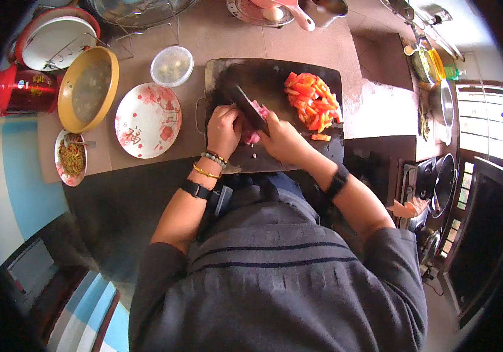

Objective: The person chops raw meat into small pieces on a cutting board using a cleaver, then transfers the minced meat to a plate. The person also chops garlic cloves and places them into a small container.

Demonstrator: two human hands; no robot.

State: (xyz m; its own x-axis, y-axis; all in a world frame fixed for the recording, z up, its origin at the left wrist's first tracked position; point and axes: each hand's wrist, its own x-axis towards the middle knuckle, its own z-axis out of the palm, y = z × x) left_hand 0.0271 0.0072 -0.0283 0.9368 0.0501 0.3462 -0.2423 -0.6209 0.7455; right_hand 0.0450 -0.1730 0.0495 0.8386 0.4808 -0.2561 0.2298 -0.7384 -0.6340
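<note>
A dark chopping board (278, 79) lies on the counter before me. My right hand (284, 136) is closed on a kitchen knife (250, 108), whose broad blade slants up and left across the board. Beside the blade, my left hand (225, 127) rests with curled fingers; whether it grips anything is hidden. Pinkish pieces of food (251, 135), perhaps meat or onion, lie between my hands and along the blade's right side. Cut tomato (313, 101) is heaped on the board's right part, with a loose piece just below the heap.
Left of the board stand a patterned white plate (148, 121), a lidded round plastic container (172, 66), a tilted yellow-rimmed bowl (88, 90) and a small oval dish of chopped food (72, 158) with a spoon. A pink-handled pan (300, 15) sits beyond the board. A wok (444, 185) stands far right.
</note>
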